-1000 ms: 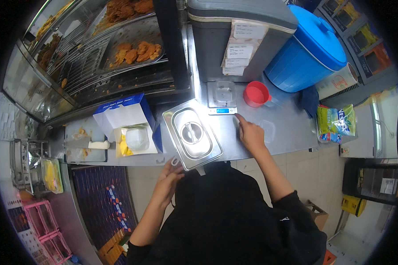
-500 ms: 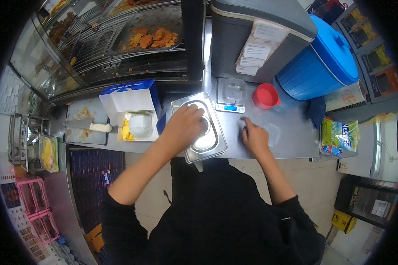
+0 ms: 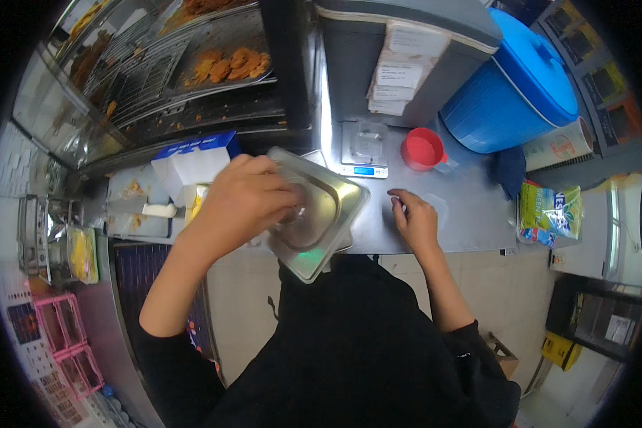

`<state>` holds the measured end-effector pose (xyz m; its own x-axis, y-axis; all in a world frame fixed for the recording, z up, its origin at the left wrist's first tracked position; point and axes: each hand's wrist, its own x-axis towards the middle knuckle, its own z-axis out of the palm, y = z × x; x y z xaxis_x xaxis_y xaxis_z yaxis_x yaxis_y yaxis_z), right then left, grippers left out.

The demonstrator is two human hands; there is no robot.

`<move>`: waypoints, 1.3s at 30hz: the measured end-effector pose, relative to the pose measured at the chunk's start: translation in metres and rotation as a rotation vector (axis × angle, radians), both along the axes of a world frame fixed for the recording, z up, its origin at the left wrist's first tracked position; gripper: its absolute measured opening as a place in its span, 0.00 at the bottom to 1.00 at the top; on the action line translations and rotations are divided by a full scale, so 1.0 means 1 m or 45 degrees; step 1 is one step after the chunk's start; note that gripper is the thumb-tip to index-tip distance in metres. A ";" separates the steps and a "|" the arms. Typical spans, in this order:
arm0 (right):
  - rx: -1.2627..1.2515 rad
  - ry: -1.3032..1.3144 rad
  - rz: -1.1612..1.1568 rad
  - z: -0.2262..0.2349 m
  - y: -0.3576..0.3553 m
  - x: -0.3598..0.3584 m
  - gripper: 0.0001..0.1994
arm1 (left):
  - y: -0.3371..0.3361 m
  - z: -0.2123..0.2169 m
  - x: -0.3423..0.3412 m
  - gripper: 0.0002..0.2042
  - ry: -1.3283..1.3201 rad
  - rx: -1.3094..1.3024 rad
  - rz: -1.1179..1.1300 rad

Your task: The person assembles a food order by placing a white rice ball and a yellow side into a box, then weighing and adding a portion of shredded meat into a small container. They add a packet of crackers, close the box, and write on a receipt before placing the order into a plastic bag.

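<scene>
1. Gripping the knob of a steel pan lid (image 3: 314, 214), left hand (image 3: 246, 200) closed over its centre, lid tilted and overhanging the front edge of the steel desk (image 3: 471, 214).
2. Resting on the desk just right of the lid, right hand (image 3: 415, 220) lying flat, fingers loosely curled, holding nothing that can be made out.
3. Standing behind the lid: a small digital scale (image 3: 364, 148) carrying a clear container, with a red cup (image 3: 422, 149) beside it and a large blue lidded bin (image 3: 513, 89) further right.
4. Sitting to the left: a blue-and-white carton (image 3: 192, 160); above it, a glass warmer with fried pieces (image 3: 228, 64) on trays.
5. Lying at the far right of the desk: a green and yellow snack packet (image 3: 548, 212).
6. Handling advice, as a judgement: keeping the grip centred on the knob and the lid level, steadying with the free hand, and staying clear of the scale to avoid knocking it.
</scene>
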<state>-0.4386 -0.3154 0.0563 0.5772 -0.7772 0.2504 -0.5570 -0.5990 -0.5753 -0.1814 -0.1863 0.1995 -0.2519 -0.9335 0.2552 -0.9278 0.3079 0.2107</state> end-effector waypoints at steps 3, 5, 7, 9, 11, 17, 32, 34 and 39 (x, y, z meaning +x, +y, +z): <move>0.076 -0.045 0.104 0.017 -0.006 0.021 0.07 | 0.042 0.028 0.012 0.09 0.101 0.021 0.242; 0.170 -0.040 0.207 0.029 -0.006 0.034 0.07 | 0.075 0.041 0.017 0.10 0.045 0.008 0.463; 0.083 -0.017 0.414 0.037 0.004 0.049 0.06 | 0.108 0.043 0.019 0.10 -0.022 0.019 0.706; -0.065 -0.093 0.684 0.041 0.021 0.070 0.05 | 0.140 0.037 0.021 0.10 -0.098 0.034 0.954; 0.036 0.196 0.818 0.043 0.045 0.089 0.08 | 0.169 0.022 0.026 0.10 -0.070 0.043 1.080; 0.188 0.673 0.899 0.063 0.052 0.111 0.12 | 0.237 -0.035 0.033 0.08 0.430 0.147 1.536; 0.088 -0.093 -0.213 0.127 -0.036 -0.058 0.10 | -0.005 0.012 -0.058 0.05 0.528 -0.061 -0.065; 0.191 -0.302 -0.394 0.125 -0.028 -0.105 0.10 | -0.067 -0.010 -0.112 0.05 0.443 0.103 -0.307; 0.266 -0.291 -0.698 0.091 0.005 -0.171 0.09 | -0.127 -0.078 -0.170 0.04 0.061 0.448 -0.377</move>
<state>-0.6099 -0.3109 0.1468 0.0310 -0.9908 0.1315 -0.6003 -0.1236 -0.7901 -0.3514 -0.3131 0.1216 -0.5163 -0.8552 -0.0464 -0.7973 0.4601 0.3907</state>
